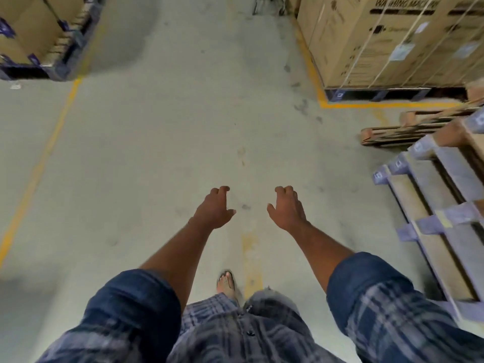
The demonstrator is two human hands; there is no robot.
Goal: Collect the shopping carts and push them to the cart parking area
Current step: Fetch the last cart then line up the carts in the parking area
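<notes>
While nothing is held: left hand (213, 208) and right hand (286, 208) out front, apart, fingers loosely curled, both empty. Step judged: approach to shopping cart (269, 6). Advice: walk aisle centre over concrete floor (157, 153), clear of pallets (445, 205) at right; take handle with both hands. Location of shopping cart: far ahead, top edge, beside washing-machine carton (379, 40). Appearance: grey metal frame, lower part only visible.

At top centre a shopping cart (269, 6) is cut by the frame's edge, only its base showing; the upper-right cardboard box (379, 43) runs off too, labels unreadable
</notes>
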